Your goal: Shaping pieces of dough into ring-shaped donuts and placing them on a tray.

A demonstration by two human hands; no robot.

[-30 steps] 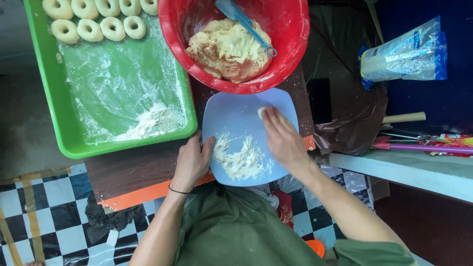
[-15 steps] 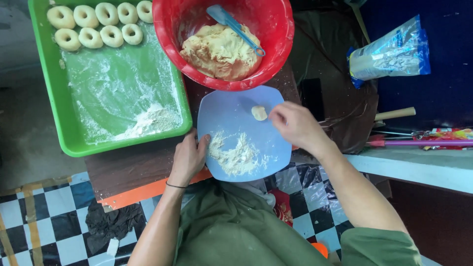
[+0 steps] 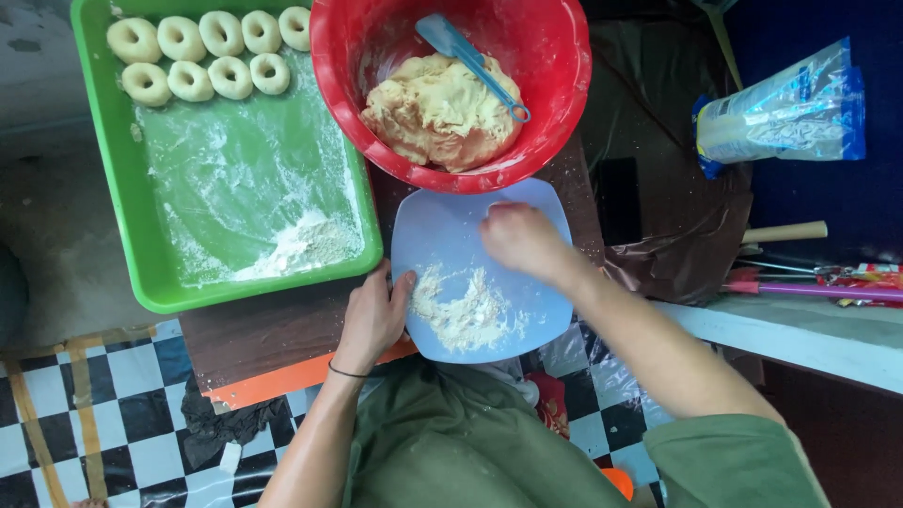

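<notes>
Far left: green tray with two rows of ring-shaped dough pieces at its far end and loose flour near its right corner. Left hand rests on the left edge of the pale blue plate, fingers loosely spread, thumb on the rim next to a flour pile; red bowl with a dough mass and blue spatula sits just beyond the plate. Right hand is pressed palm-down on the plate's far side, fingers curled together; can't tell what's under it; clear flour bag lies far right.
</notes>
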